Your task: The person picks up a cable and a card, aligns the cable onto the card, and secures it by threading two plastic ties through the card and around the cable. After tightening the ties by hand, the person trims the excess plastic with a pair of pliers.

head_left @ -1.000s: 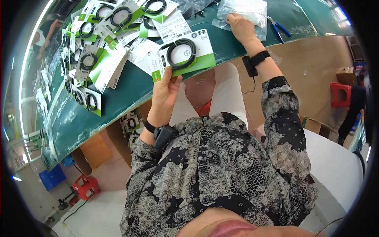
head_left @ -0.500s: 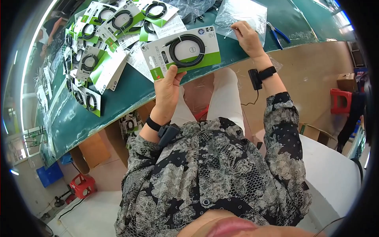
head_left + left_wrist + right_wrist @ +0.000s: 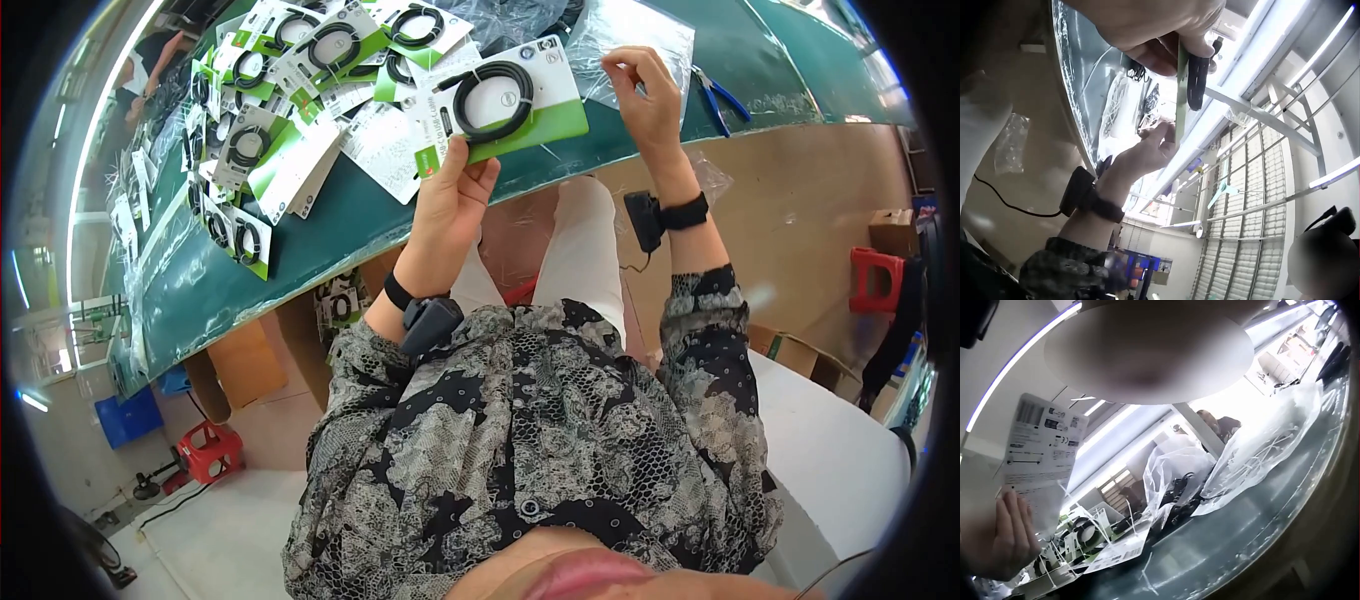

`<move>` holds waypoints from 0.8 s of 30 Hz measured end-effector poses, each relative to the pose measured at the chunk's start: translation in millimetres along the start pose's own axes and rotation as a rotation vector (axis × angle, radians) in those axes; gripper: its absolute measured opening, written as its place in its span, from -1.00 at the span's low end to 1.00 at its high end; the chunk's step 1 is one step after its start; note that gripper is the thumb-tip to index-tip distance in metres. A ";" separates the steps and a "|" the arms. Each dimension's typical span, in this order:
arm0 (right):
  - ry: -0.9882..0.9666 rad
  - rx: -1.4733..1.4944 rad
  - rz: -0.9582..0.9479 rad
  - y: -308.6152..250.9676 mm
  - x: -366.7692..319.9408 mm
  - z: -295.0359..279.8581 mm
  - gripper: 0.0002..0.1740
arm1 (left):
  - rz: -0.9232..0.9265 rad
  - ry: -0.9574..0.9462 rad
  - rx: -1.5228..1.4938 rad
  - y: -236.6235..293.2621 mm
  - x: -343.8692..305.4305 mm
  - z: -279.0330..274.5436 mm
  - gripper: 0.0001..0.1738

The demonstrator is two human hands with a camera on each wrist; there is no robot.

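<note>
My left hand (image 3: 455,205) holds a carded USB-C cable (image 3: 494,103) by one end, thumb over the front. A black coiled cable shows on its white and green face, which tilts toward me above the table edge. In the right wrist view the card's printed back (image 3: 1041,447) faces the camera. My right hand (image 3: 650,105) is raised beside a clear plastic bag (image 3: 625,35), thumb and forefinger tips together. They appear to pinch a thin white strip, too fine to see well. In the right wrist view a pale strip (image 3: 1102,532) shows below the card.
Several carded cables (image 3: 335,45) lie piled on the left of the green table (image 3: 200,275). Blue-handled pliers (image 3: 715,100) lie right of the bag. A dark plastic bag (image 3: 510,20) stands at the back. The table's near edge runs just under my hands.
My right hand has drawn back from the clear bag and lifted, fingertips together. My left hand has raised the carded cable off the table edge and tilted it, and the head view has shifted slightly.
</note>
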State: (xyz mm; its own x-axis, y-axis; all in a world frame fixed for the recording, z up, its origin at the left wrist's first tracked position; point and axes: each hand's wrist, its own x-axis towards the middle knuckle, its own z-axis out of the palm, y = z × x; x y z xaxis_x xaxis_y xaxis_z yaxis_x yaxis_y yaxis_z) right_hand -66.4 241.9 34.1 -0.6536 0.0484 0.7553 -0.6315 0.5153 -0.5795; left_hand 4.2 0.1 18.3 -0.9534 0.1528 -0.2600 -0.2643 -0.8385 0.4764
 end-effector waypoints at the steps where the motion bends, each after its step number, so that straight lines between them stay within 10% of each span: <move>1: 0.005 0.010 -0.008 -10.6 0.0 1.2 -0.86 | 0.005 0.006 -0.002 0.2 0.3 0.3 -0.79; 11: -0.113 0.021 0.171 -104.6 -41.3 24.0 -0.83 | -0.391 -0.045 -0.679 7.2 -1.1 20.4 -0.76; 14: -0.031 -0.196 -0.109 -116.5 -30.0 23.9 -0.82 | -0.500 -0.089 -0.852 10.8 -2.7 24.8 -0.77; 24: 0.004 -0.210 -0.172 -126.3 -21.2 26.5 -0.79 | -0.585 -0.190 -1.040 12.8 -8.0 25.0 -0.80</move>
State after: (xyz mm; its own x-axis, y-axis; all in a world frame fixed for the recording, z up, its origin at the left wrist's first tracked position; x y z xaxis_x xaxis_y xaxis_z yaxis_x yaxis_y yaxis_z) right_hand 16.2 153.1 83.1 -0.5425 -0.0520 0.8384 -0.6321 0.6826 -0.3667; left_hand 4.8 1.2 47.4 -0.7579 0.6511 -0.0407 -0.5031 -0.6231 -0.5988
